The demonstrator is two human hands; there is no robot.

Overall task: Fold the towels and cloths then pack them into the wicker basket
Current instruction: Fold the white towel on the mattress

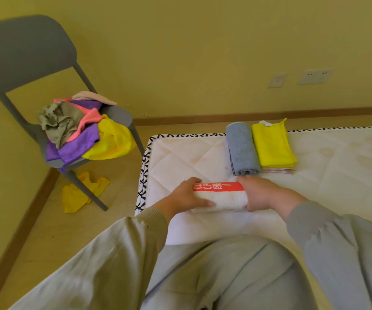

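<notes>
Mattress [180, 157] carries the work, and a person sits on it with both grips out in front. Between them lies the towel [225, 201], white with a red band [227, 186] of white lettering. It is rolled into a short cylinder lying crosswise.

The left grip [186, 195] wraps the roll's left end: fingers curled over the top onto the red band, thumb stretched along the near side of the white terry. The right grip [260, 193] clasps the right end, fingers curled around and under it. Both are closed on the towel.

Just beyond the right grip, almost touching its knuckles, lies a grey roll [242, 151], its long axis pointing away. Against that roll's right side is a folded yellow cloth [272, 146], flat, with a white tag at its far edge. From under its near edge a pink striped cloth [279, 170] peeks out.

Well off to the left of the left grip, and farther away, a grey chair [23, 52] stands on the floor [46, 220]. Its seat is heaped with a pile [75, 128] of unfolded cloths: olive, pink, purple, yellow, pale peach. Below the seat, by a front leg, a crumpled yellow rag [79, 195] lies on the floor. Grey sleeves cover both forearms to the wrist.
</notes>
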